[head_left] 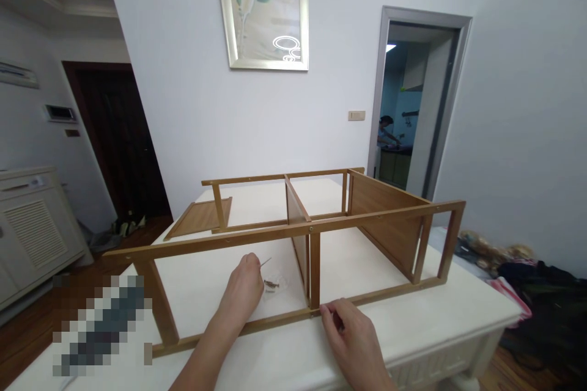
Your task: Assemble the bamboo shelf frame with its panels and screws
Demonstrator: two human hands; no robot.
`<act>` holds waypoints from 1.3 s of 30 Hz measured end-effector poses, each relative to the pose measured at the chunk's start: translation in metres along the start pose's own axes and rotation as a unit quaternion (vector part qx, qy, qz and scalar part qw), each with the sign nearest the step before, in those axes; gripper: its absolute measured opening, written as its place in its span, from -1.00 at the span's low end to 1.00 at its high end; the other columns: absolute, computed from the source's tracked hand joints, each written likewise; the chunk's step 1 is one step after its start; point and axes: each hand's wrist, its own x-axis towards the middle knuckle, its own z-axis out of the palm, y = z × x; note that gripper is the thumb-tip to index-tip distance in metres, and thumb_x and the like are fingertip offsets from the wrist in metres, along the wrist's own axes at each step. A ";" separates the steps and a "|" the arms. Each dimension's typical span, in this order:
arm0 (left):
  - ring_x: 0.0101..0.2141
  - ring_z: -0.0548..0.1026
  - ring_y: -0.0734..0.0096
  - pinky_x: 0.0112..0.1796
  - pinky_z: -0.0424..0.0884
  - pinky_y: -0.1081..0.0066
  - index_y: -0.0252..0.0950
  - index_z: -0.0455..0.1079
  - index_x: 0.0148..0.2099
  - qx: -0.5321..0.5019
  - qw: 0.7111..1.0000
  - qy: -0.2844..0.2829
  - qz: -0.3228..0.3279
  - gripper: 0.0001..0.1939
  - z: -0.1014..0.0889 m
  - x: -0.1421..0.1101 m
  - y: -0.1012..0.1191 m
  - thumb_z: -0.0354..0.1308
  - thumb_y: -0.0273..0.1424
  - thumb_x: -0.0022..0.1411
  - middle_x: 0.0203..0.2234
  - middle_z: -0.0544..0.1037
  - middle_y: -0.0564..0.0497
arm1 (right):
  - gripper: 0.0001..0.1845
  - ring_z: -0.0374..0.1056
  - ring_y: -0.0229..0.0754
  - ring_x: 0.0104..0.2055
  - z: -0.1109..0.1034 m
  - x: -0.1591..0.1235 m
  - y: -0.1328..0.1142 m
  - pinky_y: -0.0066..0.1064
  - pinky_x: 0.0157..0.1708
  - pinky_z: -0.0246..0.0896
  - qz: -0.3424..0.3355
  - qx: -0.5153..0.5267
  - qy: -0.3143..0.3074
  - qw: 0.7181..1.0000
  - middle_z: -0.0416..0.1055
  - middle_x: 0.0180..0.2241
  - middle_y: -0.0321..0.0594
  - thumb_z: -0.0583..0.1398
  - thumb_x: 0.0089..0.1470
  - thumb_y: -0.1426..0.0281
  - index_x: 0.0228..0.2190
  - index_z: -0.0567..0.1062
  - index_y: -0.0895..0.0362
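Note:
A partly built wooden shelf frame (367, 214) lies on its side on a white table (435, 311). My left hand (243, 290) reaches through the frame, its fingers closed on a thin metal tool (266, 262), just above a small clear bag of screws (274, 284). My right hand (353, 336) rests at the frame's lower rail beside the middle upright (314, 269), fingertips pinched against the rail; what they hold is too small to see.
A loose wooden panel (199, 218) lies at the table's far left. A framed picture (263, 9) hangs on the wall. A person stands beyond the open doorway (413, 110). A white cabinet (32, 226) is left; bags and clutter (527, 269) lie on the floor right.

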 end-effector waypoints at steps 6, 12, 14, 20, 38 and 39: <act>-0.40 0.48 0.36 -0.32 0.34 0.39 -0.25 0.29 -0.26 -0.215 0.976 0.017 0.007 -0.84 0.006 -0.031 0.012 -0.11 -0.51 0.27 -0.42 0.50 0.00 | -0.71 0.31 -0.26 -0.55 -0.002 0.000 -0.002 -0.44 -0.51 0.09 0.012 0.012 0.007 1.000 0.38 -0.57 -0.30 0.09 0.24 0.28 -0.49 0.44 0.09; -0.53 0.47 0.42 -0.48 0.40 0.43 -0.25 0.31 -0.14 -0.443 0.895 -0.038 -0.019 -0.78 0.037 -0.077 0.035 -0.10 -0.33 0.25 -0.45 0.46 0.05 | -0.83 0.39 -0.20 -0.38 0.002 0.000 0.003 -0.42 -0.38 0.25 -0.006 -0.034 0.049 0.998 0.41 -0.40 -0.23 0.06 0.16 0.50 -0.30 0.45 0.11; -0.52 0.46 0.42 -0.44 0.40 0.42 -0.25 0.36 -0.23 -0.412 0.909 -0.043 0.032 -0.79 0.043 -0.084 0.043 -0.10 -0.37 0.24 -0.45 0.47 0.03 | -0.77 0.39 -0.19 -0.35 0.005 0.000 0.007 -0.41 -0.34 0.27 -0.023 -0.055 0.055 0.997 0.39 -0.39 -0.23 0.04 0.11 0.59 -0.30 0.44 0.11; -0.32 0.50 0.31 -0.20 0.38 0.33 -0.26 0.48 -0.32 -0.317 0.940 -0.030 0.121 -0.70 0.044 -0.084 0.048 -0.10 -0.46 0.22 -0.38 0.55 -0.05 | -0.76 0.37 -0.17 -0.30 0.014 0.003 0.015 -0.36 -0.29 0.33 -0.060 -0.051 0.044 0.996 0.35 -0.34 -0.20 0.05 0.11 0.64 -0.31 0.41 0.11; -0.37 0.56 0.28 -0.30 0.42 0.37 -0.31 0.45 -0.33 -0.518 0.852 -0.075 -0.034 -0.83 0.051 -0.078 0.069 0.08 -0.34 0.12 -0.44 0.61 -0.06 | -0.74 0.37 -0.16 -0.31 -0.002 -0.005 -0.004 -0.34 -0.29 0.31 -0.099 0.046 -0.063 0.992 0.44 -0.34 -0.23 0.16 0.08 0.51 -0.15 0.38 0.08; -0.41 0.55 0.30 -0.33 0.41 0.39 -0.31 0.42 -0.34 -0.536 0.840 -0.068 -0.049 -0.85 0.052 -0.078 0.072 0.10 -0.34 0.10 -0.48 0.59 -0.04 | -0.75 0.38 -0.18 -0.34 0.001 -0.005 -0.001 -0.36 -0.31 0.31 -0.080 0.061 -0.049 0.994 0.44 -0.37 -0.25 0.18 0.09 0.50 -0.15 0.39 0.08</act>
